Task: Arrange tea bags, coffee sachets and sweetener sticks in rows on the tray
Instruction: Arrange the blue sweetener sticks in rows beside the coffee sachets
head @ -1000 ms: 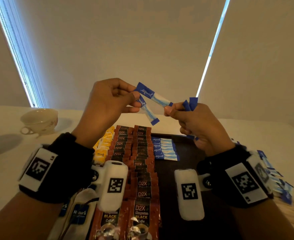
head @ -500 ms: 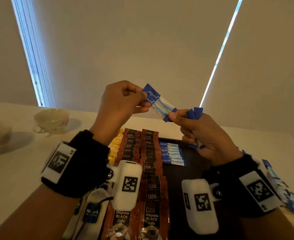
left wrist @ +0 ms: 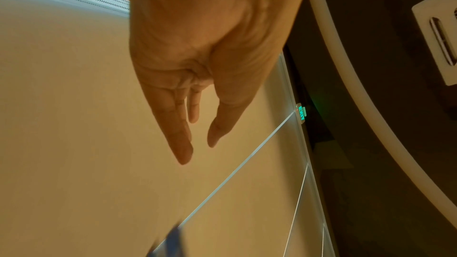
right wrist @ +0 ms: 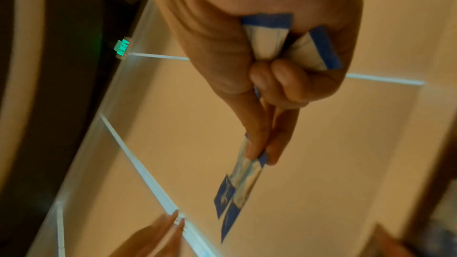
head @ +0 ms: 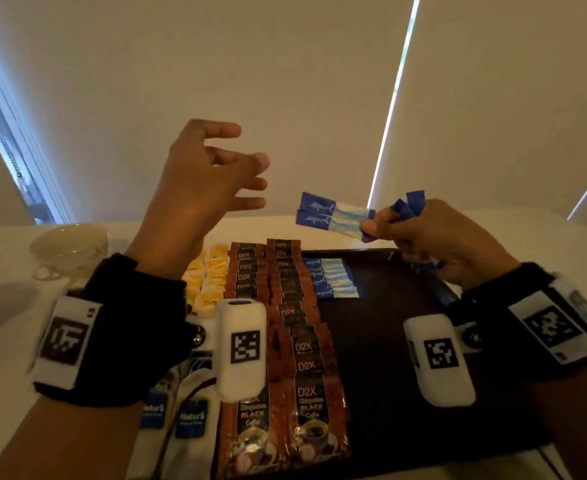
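Above the dark tray (head: 406,341), both hands are up in the air. The right hand (head: 437,237) pinches two blue-and-white sweetener sticks (head: 333,216) by one end between thumb and forefinger, side by side, their free blue ends pointing toward the left hand; the right wrist view shows the same pair (right wrist: 237,183) poking out past the fingers (right wrist: 257,144). More sticks are bunched in that same palm (right wrist: 284,42), their blue tips showing above the knuckles. The left hand (head: 202,188) hangs just beside the sticks, apart from them, fingers (head: 247,183) spread wide and holding nothing; from the left wrist view the palm (left wrist: 202,46) is bare, fingers straight.

Down on the tray, a short row of sweetener sticks (head: 333,282) lies at the far end, overlapping like shingles. Just left of them run two long rows of brown coffee sachets (head: 295,327), front to back. Yellow tea bags (head: 207,282) sit left of those, and white packets with blue labels (head: 181,417) lie near the front left corner. A pale teacup (head: 67,247) stands on the white counter (head: 5,341), well left of the tray.
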Motion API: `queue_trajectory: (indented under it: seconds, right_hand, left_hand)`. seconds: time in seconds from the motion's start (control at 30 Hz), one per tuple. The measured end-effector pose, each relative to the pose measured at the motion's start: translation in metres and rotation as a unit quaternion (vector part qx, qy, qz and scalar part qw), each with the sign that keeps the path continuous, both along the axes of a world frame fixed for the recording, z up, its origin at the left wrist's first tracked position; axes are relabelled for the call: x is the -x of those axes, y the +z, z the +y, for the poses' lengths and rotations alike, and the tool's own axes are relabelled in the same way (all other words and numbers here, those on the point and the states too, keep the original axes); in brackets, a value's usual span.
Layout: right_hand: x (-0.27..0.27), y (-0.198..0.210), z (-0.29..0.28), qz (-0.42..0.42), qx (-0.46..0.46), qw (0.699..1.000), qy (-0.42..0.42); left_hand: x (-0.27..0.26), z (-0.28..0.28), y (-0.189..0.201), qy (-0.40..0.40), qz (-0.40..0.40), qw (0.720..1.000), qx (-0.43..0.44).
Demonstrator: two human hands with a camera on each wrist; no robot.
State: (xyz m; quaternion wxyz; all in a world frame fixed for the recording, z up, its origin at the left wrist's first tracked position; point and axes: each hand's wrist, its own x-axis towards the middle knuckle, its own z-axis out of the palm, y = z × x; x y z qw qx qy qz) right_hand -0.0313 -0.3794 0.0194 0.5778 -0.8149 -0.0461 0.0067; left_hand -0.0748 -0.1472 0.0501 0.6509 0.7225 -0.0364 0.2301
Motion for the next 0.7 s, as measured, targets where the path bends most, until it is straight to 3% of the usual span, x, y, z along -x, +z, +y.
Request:
queue_trajectory:
  seconds: [0.13,0.27,0.53,0.7]
  right_hand:
    - [-0.001,-0.021,-0.037,0.139,0.150,0.978,0.038]
    - [-0.007,-0.040,-0.056,0.257,0.184,0.948,0.045]
    - [-0.023,-0.047,-0.034,0.337,0.231,0.912,0.043]
    - [-0.034,-0.051,-0.021,0.318,0.243,0.916,0.032]
  left_hand:
    - [0.007,0.011,0.011,0.011,-0.014,1.000,0.008]
    - [0.013,0.016,0.016,0.016,-0.028,0.999,0.006]
    - [0.015,0.018,0.020,0.033,-0.053,0.998,-0.001]
    - [0.014,0.022,0.020,0.038,-0.057,0.998,-0.007]
